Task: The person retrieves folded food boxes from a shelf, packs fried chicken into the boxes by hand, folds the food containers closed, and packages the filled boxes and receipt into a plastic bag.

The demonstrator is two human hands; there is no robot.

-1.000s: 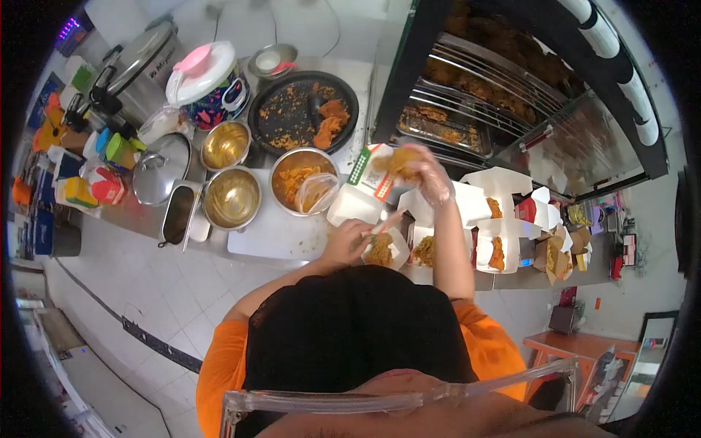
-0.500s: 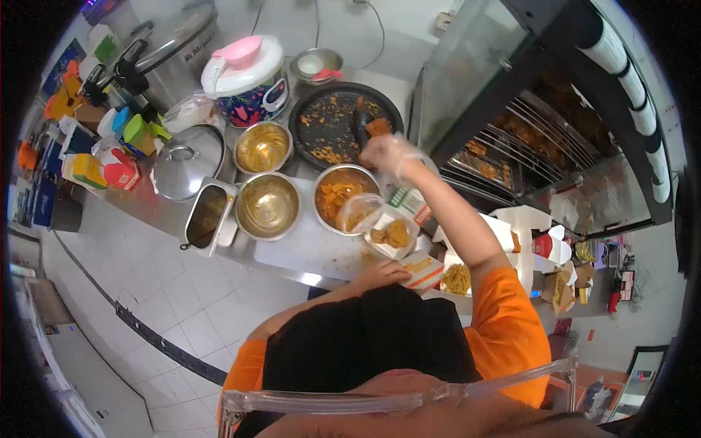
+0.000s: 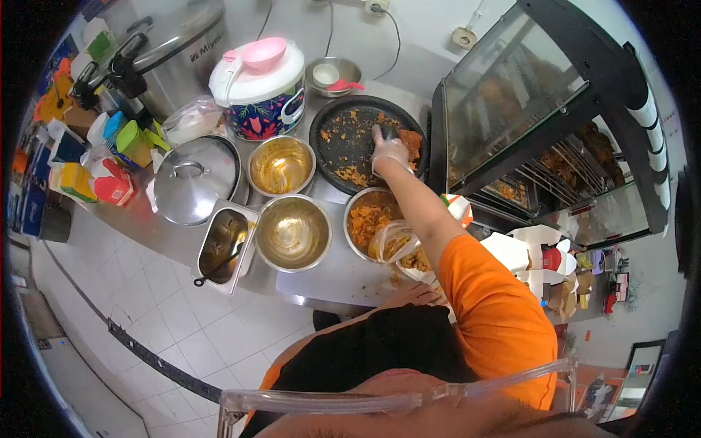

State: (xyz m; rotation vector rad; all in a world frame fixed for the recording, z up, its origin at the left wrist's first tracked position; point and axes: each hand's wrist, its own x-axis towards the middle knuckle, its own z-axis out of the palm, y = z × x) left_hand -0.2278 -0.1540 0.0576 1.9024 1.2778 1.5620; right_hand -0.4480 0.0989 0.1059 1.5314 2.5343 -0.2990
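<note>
My right hand (image 3: 390, 153), in a clear plastic glove, is closed around a dark pestle (image 3: 389, 132) over a wide black stone mortar (image 3: 336, 157). Orange crumbs lie scattered in the mortar, and a reddish-brown fried piece (image 3: 411, 143) sits beside the hand at its right side. Low at the counter edge, my left hand (image 3: 418, 293) has its fingers at a paper food box (image 3: 450, 314), mostly covered by my right arm. A steel bowl of orange crumbs (image 3: 367, 223) stands between the hands. Partly over its rim hangs a clear plastic bag (image 3: 394, 241).
Two steel bowls (image 3: 281, 166) (image 3: 293, 232) with oily insides and a steel container (image 3: 223, 244) with a ladle stand to the left. Further back are a pot lid (image 3: 196, 181) and a flowered rice container (image 3: 264, 109). A glass display cabinet (image 3: 518, 95) rises at right.
My right hand has gone from the fried piece's near side to the pestle. The view has shifted, and my right arm now covers more of the boxes and my left hand.
</note>
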